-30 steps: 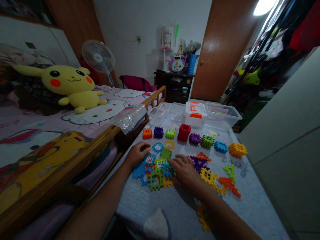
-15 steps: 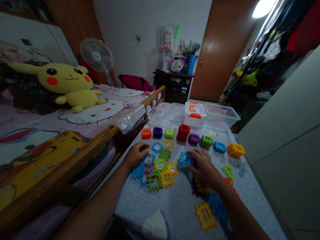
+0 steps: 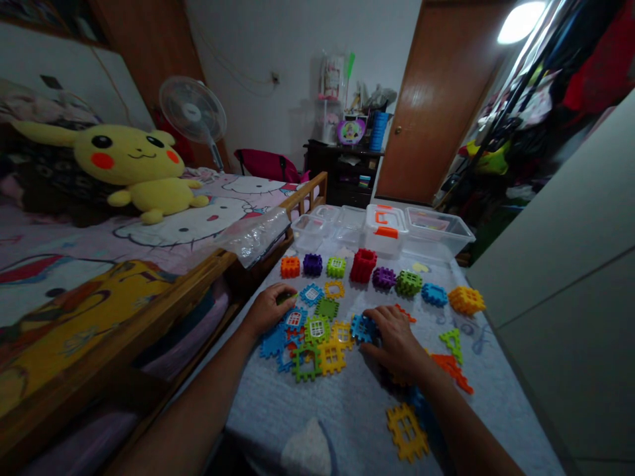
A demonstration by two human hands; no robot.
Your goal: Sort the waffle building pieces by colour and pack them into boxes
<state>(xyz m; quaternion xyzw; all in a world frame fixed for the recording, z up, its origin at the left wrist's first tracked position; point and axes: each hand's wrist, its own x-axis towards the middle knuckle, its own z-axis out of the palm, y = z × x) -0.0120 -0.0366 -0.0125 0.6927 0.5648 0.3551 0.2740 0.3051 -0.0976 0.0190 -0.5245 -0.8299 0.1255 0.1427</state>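
Observation:
My right hand (image 3: 394, 336) is closed on a blue interlocking building piece (image 3: 363, 328), held low over the table with the palm down. Near the left edge of the pile, my left hand (image 3: 268, 308) curls its fingers and thumb round a green building piece (image 3: 286, 297), mostly covered by the hand. Between the hands lie loose flat pieces: a green window piece (image 3: 316, 328), a yellow window piece (image 3: 331, 357), a green frame (image 3: 306, 362) and several blue ones. My right forearm partly hides more pieces under it.
Behind the hands stands a row of stacked blocks, including a red stack (image 3: 364, 266) and a yellow stack (image 3: 466, 301). Clear plastic boxes (image 3: 436, 225) line the far end. A yellow piece (image 3: 407, 432) lies nearest me, orange triangles (image 3: 452, 371) to the right. A wooden bed rail (image 3: 208, 268) borders the left.
My right hand has moved slightly towards me with the blue piece, which is now tilted differently. More of the orange triangles shows beside it. My left hand is almost still.

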